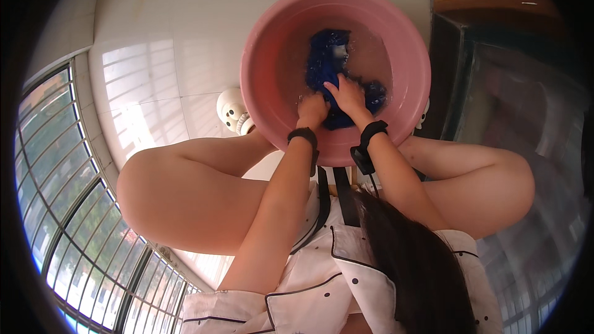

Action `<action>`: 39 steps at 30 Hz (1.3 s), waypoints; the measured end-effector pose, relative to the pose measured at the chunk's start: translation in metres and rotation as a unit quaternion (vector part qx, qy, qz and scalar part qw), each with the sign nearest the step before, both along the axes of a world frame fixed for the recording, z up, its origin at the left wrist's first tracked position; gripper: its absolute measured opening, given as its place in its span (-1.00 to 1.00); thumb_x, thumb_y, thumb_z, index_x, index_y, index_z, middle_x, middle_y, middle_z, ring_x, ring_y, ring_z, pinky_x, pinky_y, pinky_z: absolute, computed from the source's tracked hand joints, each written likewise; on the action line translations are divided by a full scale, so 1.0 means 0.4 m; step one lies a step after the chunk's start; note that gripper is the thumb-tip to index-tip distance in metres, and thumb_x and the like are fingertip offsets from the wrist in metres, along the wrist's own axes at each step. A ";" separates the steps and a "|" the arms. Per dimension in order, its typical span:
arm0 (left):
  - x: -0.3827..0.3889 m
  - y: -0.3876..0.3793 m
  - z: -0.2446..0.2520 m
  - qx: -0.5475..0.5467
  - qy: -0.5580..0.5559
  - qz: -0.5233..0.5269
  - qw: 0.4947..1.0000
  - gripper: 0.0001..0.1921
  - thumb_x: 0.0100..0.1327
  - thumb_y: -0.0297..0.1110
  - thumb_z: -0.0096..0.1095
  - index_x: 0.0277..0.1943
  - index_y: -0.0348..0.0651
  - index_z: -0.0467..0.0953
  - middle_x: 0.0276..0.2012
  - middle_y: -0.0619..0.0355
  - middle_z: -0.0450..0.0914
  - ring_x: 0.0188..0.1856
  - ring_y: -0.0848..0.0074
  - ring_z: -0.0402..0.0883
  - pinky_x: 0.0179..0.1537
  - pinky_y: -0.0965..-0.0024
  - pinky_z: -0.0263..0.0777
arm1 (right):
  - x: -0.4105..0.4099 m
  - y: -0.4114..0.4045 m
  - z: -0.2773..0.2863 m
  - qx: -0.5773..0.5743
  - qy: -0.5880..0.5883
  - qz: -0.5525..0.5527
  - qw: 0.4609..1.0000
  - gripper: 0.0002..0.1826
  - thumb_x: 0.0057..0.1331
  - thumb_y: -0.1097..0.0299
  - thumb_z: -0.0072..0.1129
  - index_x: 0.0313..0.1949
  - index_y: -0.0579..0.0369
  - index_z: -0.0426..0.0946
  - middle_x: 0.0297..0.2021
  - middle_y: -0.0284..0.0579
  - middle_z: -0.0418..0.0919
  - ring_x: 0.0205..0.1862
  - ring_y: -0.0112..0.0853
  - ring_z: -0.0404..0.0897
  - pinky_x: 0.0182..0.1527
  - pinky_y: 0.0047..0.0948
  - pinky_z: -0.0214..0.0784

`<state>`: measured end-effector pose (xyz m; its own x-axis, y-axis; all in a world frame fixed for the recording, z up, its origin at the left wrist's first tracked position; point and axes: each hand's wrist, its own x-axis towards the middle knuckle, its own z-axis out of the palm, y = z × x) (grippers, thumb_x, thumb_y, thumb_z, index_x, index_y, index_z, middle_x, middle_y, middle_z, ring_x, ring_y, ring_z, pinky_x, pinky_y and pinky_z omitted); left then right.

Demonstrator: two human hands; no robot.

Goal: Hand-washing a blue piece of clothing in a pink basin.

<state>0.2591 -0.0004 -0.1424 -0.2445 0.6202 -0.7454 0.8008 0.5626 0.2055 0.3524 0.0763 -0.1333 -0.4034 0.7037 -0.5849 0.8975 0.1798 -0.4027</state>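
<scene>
A wet, dark blue cloth (328, 62) lies bunched in shallow water inside a pink plastic basin (260, 60). It has a small pale patch near its upper end. My left hand (313, 108) is curled into a fist at the cloth's left edge, with some fabric in its fingers. Close beside it, my right hand (348, 96) grips the middle of the cloth, thumb pointing left. The fingertips of both hands are partly hidden by fabric and water. Part of the cloth spreads to the right of my right hand.
The basin stands on pale floor tiles (195, 69) between my bent legs. A white slipper (230, 106) shows at its left. Barred windows (69, 185) run along the left, and a dark-framed glass panel (506, 102) is at the right. Black straps circle both wrists.
</scene>
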 end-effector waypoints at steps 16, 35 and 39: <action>-0.097 -0.028 -0.114 0.099 -0.362 0.476 0.795 -0.36 0.11 -0.06 0.10 0.05 -0.53 0.31 -0.08 -0.24 0.47 0.04 0.16 0.43 0.05 0.37 0.24 | 0.067 -0.060 -0.023 -0.308 0.122 -0.450 0.829 0.02 -0.03 -0.32 0.14 0.17 0.35 0.14 0.09 0.06 0.33 0.10 -0.18 0.35 0.12 -0.33 0.16; -0.216 0.112 0.687 0.363 -0.332 0.201 0.848 -0.68 0.27 -0.18 0.00 -0.12 -0.28 0.47 -0.31 0.21 0.53 -0.29 0.61 0.45 -0.23 0.51 0.32 | 0.105 0.252 0.546 0.094 0.256 -0.064 0.960 -0.62 0.10 0.08 0.07 -0.39 0.22 0.51 -0.46 0.04 0.54 -0.37 -0.19 0.51 -0.29 -0.31 0.31; -0.259 0.119 0.788 0.362 -0.311 0.185 0.859 -0.66 0.27 -0.17 -0.01 -0.11 -0.31 0.47 -0.32 0.16 0.54 -0.29 0.57 0.48 -0.20 0.48 0.35 | 0.099 0.286 0.693 0.131 0.252 0.006 0.959 -0.59 0.11 0.04 0.03 -0.40 0.22 0.51 -0.47 0.04 0.54 -0.37 -0.16 0.52 -0.27 -0.31 0.33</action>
<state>0.1555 0.0472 0.1729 -0.2186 0.9419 -0.2551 0.2032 0.2996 0.9322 0.3919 0.1905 0.1438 -0.5969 0.7937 -0.1176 0.5988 0.3431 -0.7237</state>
